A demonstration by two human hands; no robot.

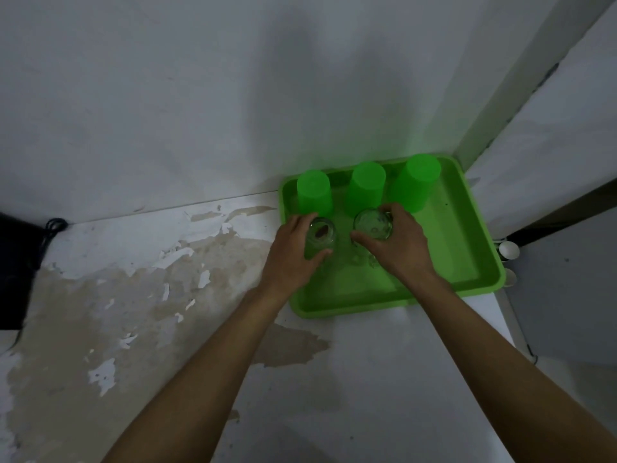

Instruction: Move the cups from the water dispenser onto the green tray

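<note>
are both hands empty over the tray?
No: the left hand and the right hand each hold a clear glass over the green tray.

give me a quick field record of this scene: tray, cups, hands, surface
tray: green tray, in the corner by the wall
green cups: three, upside down along the far side
clear glasses: two, in the tray, in front of the green cups
left hand: grips left glass
right hand: grips right glass
surface: white counter, paint peeling
</note>
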